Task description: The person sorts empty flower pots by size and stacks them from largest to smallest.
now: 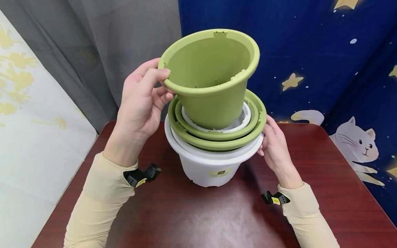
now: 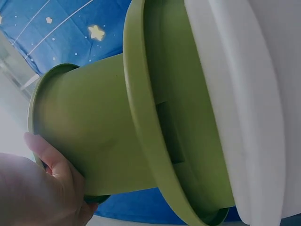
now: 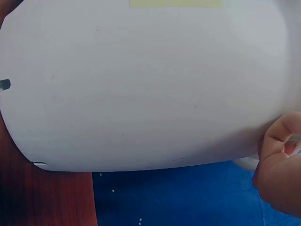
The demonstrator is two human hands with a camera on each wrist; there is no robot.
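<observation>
My left hand (image 1: 139, 96) pinches the left rim of a green flowerpot (image 1: 214, 106), thumb over the edge and fingers beneath. That pot is tilted, its base still inside a nested stack. Around it show a small white pot's rim (image 1: 247, 115) and two green pot rims, the wider one (image 1: 198, 143) outermost. All sit within a large white flowerpot (image 1: 193, 165) with a yellowish label, upright on the table. At its right rim, my right hand (image 1: 276, 144) grips the edge with curled fingers. In the left wrist view the lifted green pot (image 2: 103, 127) stands out from the stack.
The dark red wooden table (image 1: 192, 213) carries the stack. A grey curtain (image 1: 133, 31) and a blue star-patterned curtain (image 1: 294, 44) hang close behind. A pale patterned surface (image 1: 37, 137) borders the left side. Each sleeve cuff bears a small black camera.
</observation>
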